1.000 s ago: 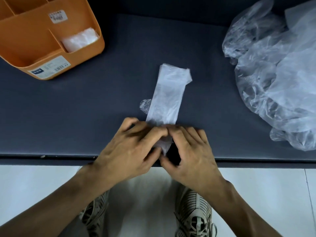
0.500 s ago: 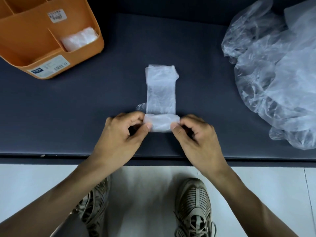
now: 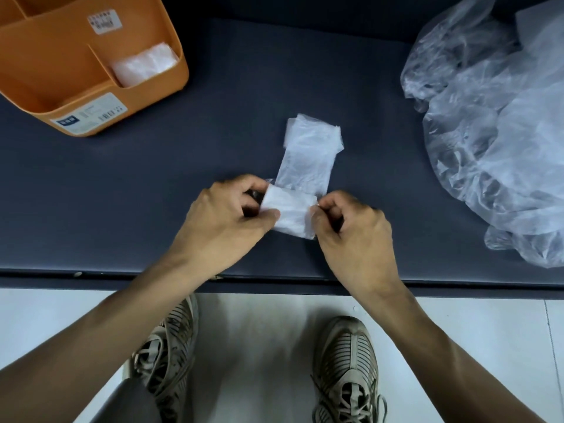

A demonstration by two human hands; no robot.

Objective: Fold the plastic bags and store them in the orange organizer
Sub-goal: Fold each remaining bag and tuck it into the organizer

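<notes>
Dark table (image 3: 152, 193), left hand (image 3: 222, 221), right hand (image 3: 354, 236) pinching seemingly rolled plastic bag (image 3: 293, 213)

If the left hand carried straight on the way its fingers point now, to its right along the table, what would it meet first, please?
The rolled end of the plastic bag, which the left hand already pinches; beyond that, the right hand gripping the roll's other side. Depth seems shared on the table.

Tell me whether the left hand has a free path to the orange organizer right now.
Probably yes, but not yet: bare dark tabletop lies between the left hand and the orange organizer, nothing in the way. But that hand is pinching the folded bag, as is the right hand.
</notes>
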